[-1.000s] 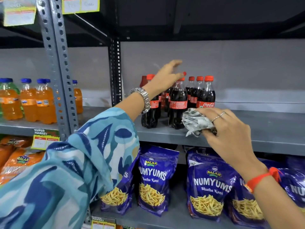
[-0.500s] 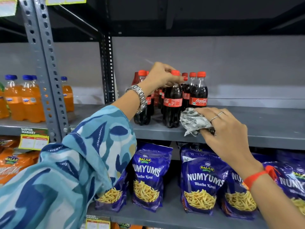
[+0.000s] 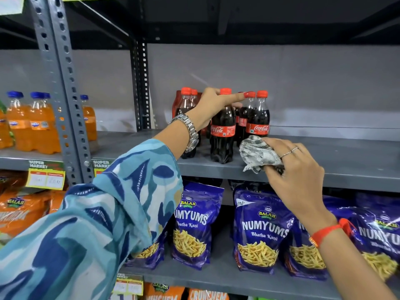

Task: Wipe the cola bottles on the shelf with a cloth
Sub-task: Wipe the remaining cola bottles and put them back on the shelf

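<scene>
A cluster of cola bottles (image 3: 223,126) is standing near the middle of the frame on the grey shelf (image 3: 346,161), red caps up and red labels facing out. The front bottle is standing a little ahead of the others, and the left hand (image 3: 213,106) is wrapping around its neck and shoulder just under the cap, with the index finger stretching out rightward over the caps behind. A metal watch (image 3: 190,132) is sitting on that wrist, and a wide blue patterned sleeve (image 3: 97,224) is filling the lower left of the frame.

Just right of the front bottle, the right hand (image 3: 296,169) is clutching a bunched grey and white cloth (image 3: 257,154), which is resting on the shelf edge near the base of the bottles; whether it is touching them I cannot tell. Two thin rings are showing on that hand and a red thread band (image 3: 326,231) is circling the wrist.

On the shelf below, purple snack bags (image 3: 259,230) are standing in a row. At the left of the frame, beyond a perforated metal upright (image 3: 58,83), orange drink bottles (image 3: 32,126) with blue caps are lined up, with yellow price tags (image 3: 46,179) hanging under them.
</scene>
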Demonstrator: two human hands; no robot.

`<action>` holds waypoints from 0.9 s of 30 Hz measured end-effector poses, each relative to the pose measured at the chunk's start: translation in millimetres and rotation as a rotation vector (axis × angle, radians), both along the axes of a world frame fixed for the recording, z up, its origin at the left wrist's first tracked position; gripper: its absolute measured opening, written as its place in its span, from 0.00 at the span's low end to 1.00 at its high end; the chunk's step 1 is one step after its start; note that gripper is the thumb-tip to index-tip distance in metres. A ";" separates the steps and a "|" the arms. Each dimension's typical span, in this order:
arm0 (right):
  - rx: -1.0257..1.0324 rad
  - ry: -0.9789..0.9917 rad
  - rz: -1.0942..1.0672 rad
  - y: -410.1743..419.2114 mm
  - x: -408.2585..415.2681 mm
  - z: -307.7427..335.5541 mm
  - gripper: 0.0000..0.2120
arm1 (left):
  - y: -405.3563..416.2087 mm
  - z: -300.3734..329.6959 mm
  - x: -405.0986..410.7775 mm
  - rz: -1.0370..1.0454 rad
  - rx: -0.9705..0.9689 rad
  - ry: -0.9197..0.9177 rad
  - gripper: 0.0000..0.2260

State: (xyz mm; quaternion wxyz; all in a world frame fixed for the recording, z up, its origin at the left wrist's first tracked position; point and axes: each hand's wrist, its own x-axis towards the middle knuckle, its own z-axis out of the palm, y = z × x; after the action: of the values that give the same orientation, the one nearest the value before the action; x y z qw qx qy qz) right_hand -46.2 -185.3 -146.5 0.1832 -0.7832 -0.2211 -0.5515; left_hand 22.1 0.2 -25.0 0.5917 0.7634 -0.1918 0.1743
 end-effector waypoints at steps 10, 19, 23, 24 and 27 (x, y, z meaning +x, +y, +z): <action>-0.030 -0.162 0.071 14.1 -15.7 5.6 0.30 | -4.1 4.1 -15.9 0.011 0.011 -0.005 0.14; -0.493 -0.089 -0.053 51.6 -31.8 -24.2 0.20 | -2.4 2.2 -26.0 0.094 -0.060 -0.049 0.24; -0.623 -0.019 0.035 50.7 -49.5 -35.4 0.23 | 5.0 -0.2 -29.7 0.081 -0.108 -0.053 0.26; -0.565 -0.061 0.057 51.9 -53.4 -27.4 0.22 | 5.3 -0.5 -31.1 0.069 -0.115 -0.042 0.26; -0.402 -0.200 0.032 57.6 -56.5 4.8 0.18 | 2.7 -1.8 -35.5 0.021 -0.107 -0.013 0.24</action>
State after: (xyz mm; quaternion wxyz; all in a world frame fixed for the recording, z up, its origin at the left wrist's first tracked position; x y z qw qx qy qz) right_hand -102.7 -127.7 -141.7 0.0094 -0.7416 -0.3561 -0.5685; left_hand -13.4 2.9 -26.8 0.6286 0.7314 -0.1779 0.1958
